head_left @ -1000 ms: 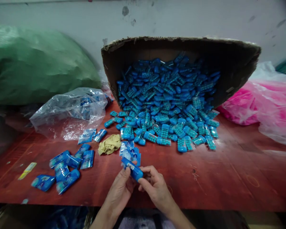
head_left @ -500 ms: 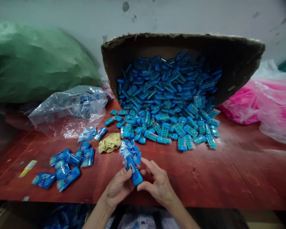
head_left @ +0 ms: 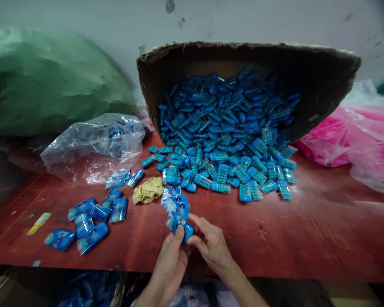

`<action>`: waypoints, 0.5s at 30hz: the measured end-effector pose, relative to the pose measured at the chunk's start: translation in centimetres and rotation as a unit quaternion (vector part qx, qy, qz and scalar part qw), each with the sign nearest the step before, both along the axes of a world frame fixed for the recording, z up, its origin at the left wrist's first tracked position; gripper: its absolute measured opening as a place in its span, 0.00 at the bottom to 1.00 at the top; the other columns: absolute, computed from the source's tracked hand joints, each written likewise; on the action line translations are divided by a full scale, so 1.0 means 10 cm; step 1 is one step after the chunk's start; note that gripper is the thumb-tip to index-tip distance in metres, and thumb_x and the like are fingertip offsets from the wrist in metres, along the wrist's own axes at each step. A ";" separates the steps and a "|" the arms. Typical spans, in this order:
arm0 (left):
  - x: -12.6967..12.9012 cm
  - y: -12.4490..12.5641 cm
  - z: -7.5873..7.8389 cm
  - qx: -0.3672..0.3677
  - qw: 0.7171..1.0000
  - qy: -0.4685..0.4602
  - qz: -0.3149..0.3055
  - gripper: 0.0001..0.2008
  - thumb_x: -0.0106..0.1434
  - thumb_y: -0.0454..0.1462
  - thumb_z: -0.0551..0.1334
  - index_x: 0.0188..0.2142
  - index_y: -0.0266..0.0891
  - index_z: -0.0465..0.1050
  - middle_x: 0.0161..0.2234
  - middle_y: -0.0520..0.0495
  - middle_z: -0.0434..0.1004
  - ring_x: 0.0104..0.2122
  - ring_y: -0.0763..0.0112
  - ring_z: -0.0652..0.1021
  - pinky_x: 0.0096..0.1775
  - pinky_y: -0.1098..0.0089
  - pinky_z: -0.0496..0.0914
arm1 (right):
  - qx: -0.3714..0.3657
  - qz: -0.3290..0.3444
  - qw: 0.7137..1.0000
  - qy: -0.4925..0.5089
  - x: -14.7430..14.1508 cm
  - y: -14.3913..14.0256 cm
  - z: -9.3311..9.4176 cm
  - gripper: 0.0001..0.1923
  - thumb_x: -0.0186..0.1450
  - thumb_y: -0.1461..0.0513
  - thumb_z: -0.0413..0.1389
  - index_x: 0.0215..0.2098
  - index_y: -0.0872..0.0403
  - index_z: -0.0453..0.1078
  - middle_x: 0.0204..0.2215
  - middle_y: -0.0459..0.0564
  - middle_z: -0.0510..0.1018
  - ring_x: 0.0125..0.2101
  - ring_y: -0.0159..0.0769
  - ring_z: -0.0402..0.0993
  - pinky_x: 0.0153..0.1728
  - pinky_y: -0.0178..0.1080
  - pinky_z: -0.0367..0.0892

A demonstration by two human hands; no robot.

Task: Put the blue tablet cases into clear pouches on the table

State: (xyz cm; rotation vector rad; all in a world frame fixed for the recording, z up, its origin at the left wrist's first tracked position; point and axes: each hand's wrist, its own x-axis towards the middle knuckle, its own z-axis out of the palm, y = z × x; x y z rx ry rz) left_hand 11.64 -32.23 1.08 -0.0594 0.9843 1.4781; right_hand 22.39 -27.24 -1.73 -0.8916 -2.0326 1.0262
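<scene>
Both hands pinch one blue case just this side of the stack of small packets — left hand with fingers closed on its lower-left side, right hand with fingertips clamped on its rounded near end. The case's long axis runs from that end up and left toward the stack. It bears a white label — the print is too small to read. Beyond the stack, the tipped cardboard box spills blue cases.

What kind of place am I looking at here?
Probably a small packing workshop. A tipped cardboard box spills hundreds of blue containers onto a worn red table, filled packets lie in a row, and both hands hold one container.
</scene>
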 end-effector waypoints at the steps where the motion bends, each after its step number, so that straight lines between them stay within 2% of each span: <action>1: 0.01 0.00 0.00 -0.004 1.000 0.004 0.004 0.10 0.50 0.40 0.64 0.29 0.36 0.75 0.28 0.49 0.77 0.27 0.75 0.74 0.36 0.72 0.70 | 0.011 -0.001 1.000 -0.006 -0.01 -0.01 -0.02 0.22 0.61 0.51 0.49 0.51 0.48 0.63 0.28 0.48 0.71 0.28 0.35 0.68 0.29 0.34 0.64; 4: 0.03 -0.01 -0.01 -0.022 1.000 0.007 0.000 0.12 0.49 0.42 0.64 0.31 0.36 0.74 0.29 0.47 0.77 0.29 0.72 0.75 0.37 0.69 0.70 | 0.004 -0.009 1.000 -0.020 -0.04 -0.04 -0.07 0.21 0.62 0.51 0.48 0.50 0.49 0.65 0.28 0.49 0.73 0.28 0.36 0.69 0.30 0.35 0.64; 7: 0.02 -0.02 -0.02 -0.026 1.000 0.011 -0.007 0.13 0.50 0.42 0.64 0.33 0.36 0.74 0.30 0.46 0.77 0.32 0.68 0.76 0.39 0.66 0.69 | -0.027 -0.016 0.999 -0.010 -0.06 -0.05 -0.07 0.20 0.61 0.54 0.51 0.50 0.48 0.64 0.30 0.49 0.73 0.29 0.36 0.69 0.32 0.35 0.64; 10: -0.04 -0.02 -0.03 -0.016 0.999 -0.004 -0.038 0.10 0.52 0.41 0.62 0.31 0.36 0.74 0.30 0.46 0.78 0.34 0.66 0.76 0.41 0.65 0.68 | -0.109 -0.011 0.993 0.035 -0.05 -0.03 -0.03 0.16 0.59 0.59 0.54 0.46 0.49 0.68 0.27 0.46 0.73 0.26 0.33 0.68 0.30 0.34 0.64; 13: -0.12 -0.03 -0.04 0.007 0.996 -0.022 -0.085 0.09 0.55 0.38 0.60 0.32 0.35 0.74 0.32 0.45 0.78 0.35 0.66 0.76 0.43 0.64 0.67 | -0.205 0.003 0.976 0.076 -0.05 0.01 0.03 0.13 0.56 0.63 0.56 0.41 0.50 0.71 0.24 0.43 0.71 0.24 0.30 0.65 0.28 0.32 0.63; 15: -0.15 -0.05 -0.04 0.024 0.995 -0.022 -0.097 0.08 0.56 0.36 0.60 0.33 0.35 0.74 0.33 0.45 0.78 0.36 0.66 0.76 0.44 0.64 0.66 | -0.235 0.011 0.968 0.091 -0.05 0.01 0.06 0.13 0.55 0.64 0.56 0.40 0.50 0.71 0.23 0.42 0.70 0.24 0.30 0.64 0.28 0.31 0.63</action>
